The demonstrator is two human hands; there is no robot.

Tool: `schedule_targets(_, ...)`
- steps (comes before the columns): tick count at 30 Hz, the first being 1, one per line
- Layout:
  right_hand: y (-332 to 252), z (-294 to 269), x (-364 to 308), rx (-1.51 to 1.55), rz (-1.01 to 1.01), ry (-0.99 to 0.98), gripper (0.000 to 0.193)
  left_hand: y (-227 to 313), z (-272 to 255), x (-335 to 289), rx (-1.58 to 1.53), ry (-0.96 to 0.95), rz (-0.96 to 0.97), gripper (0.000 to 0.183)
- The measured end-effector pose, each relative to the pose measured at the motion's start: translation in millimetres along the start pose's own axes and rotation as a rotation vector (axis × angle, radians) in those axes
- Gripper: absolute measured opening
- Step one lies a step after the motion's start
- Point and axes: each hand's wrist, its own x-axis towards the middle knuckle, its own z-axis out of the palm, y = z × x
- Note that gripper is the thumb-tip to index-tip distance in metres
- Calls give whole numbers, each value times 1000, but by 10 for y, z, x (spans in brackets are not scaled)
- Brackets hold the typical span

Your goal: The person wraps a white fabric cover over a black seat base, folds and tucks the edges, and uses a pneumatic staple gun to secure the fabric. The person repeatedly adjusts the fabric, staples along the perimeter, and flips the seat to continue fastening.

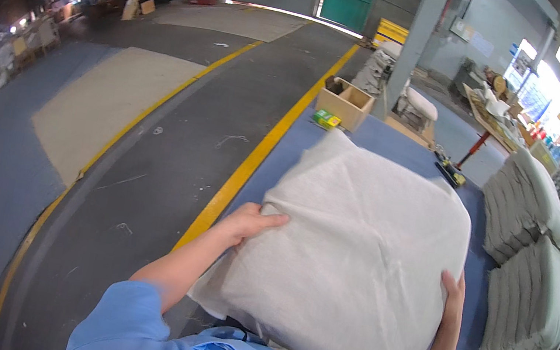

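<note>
Between my two hands is a large, thick cushion [355, 256] draped in off-white cloth, its surface creased and its far corners peaked. My left hand [256, 225] grips its left edge, thumb lying on top and the other fingers mostly hidden beneath the cloth. On the opposite side my right hand [453, 292] is pressed around the right edge, with most of its fingers out of sight. Loose cloth hangs at the near left corner, close to my body. The cushion covers much of the blue tabletop [405, 146].
A wooden box [345, 104] with compartments and a small green-yellow box [326, 119] stand at the table's far end. A dark-and-yellow tool [450, 172] lies beyond the cushion. Stacked pale cushions [529, 294] rise at right. Yellow floor lines [280, 130] run along the left.
</note>
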Motion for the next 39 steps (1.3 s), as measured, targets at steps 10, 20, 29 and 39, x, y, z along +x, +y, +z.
schedule_targets(10, 1337, 1556, 1142, -1282, -323, -366, 76, -1186, -684, 159, -177, 215, -134, 75)
schedule_targets(20, 1515, 1979, 46, -1294, -567, -547, 89, -943, -1423, 976, -502, 388, -132, 51)
schedule_targets(29, 1439, 3111, -1214, -1124, -762, -1032, 92, -615, -1537, 1341, -281, 802, 110, 41)
schedule_targets(39, 2116, 3525, -1365, -1151, -1221, -666, 66, -1457, -1136, 458, -567, 210, -71, 46)
